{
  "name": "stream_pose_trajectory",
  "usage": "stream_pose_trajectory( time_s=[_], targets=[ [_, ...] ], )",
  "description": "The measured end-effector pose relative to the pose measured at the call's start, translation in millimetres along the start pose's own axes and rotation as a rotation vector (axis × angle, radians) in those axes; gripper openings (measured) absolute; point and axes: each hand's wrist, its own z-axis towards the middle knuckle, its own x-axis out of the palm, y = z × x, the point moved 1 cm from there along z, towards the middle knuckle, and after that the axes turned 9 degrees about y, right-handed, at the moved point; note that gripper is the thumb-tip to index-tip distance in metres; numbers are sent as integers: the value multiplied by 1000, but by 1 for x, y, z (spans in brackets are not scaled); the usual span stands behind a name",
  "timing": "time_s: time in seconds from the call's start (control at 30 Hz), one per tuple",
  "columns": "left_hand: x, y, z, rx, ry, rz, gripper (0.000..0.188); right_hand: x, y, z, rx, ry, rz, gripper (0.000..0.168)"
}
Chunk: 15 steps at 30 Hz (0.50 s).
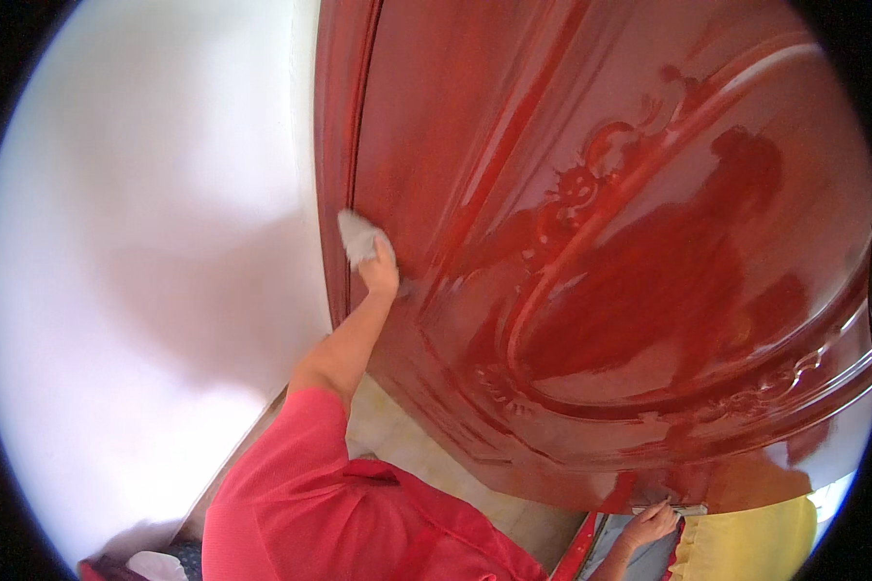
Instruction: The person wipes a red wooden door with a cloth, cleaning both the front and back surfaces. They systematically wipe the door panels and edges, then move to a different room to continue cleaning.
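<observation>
My left hand (382,274) holds a pale grey cloth (361,238) against the left side of a glossy red-brown wooden door (421,181), beside its frame (336,145). At the lower right, my right hand (654,524) grips the door's free edge, next to a metal lock plate (692,510). Its fingertips are small in view, so their exact hold is hard to make out. A raised oval moulding (527,305) with carved scrollwork (580,185) decorates the door, and my dark reflection shows in the varnish.
A white wall (189,181) stands close on the left. Pale floor tiles (400,428) show below the door. Yellow fabric (756,541) hangs at the lower right, beyond the door's edge. Dark fabric with a white item (156,565) lies at the lower left.
</observation>
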Motion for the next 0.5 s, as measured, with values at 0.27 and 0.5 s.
stream_pose_trajectory(
  time_s=[0.27,0.5],
  targets=[
    [52,82,-73,-877,19,-626,79,9,6,-6,63,-42,85,22],
    [60,5,-67,-640,-70,-737,70,-7,25,12,74,-72,212,20]
  ],
)
